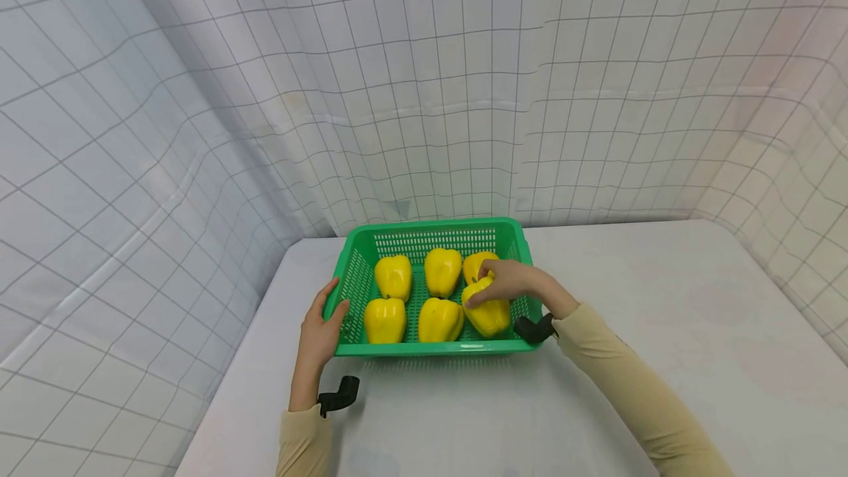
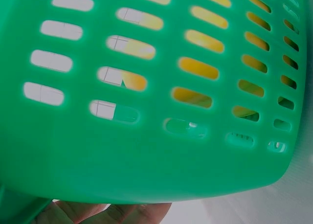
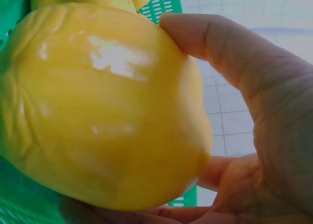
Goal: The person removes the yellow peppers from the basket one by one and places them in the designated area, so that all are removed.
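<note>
A green slotted plastic basket (image 1: 430,349) holds several glossy yellow bell peppers, set in a back row and a front row. My right hand (image 1: 510,280) grips the front right bell pepper (image 1: 488,315), thumb and fingers around it. In the right wrist view this bell pepper (image 3: 107,116) fills most of the picture, held between the thumb and the fingers. At the left end of the basket, my left hand (image 1: 321,333) holds the rim. In the left wrist view its fingers (image 2: 142,212) show past the basket's edge, partly hidden by the green wall.
The basket stands on a white-covered table (image 1: 629,300), near a white grid-patterned curtain (image 1: 424,94) that rises behind it and along both sides. Black wrist cameras sit close to the basket's front corners. Other bell peppers (image 1: 442,271) lie right beside the gripped one.
</note>
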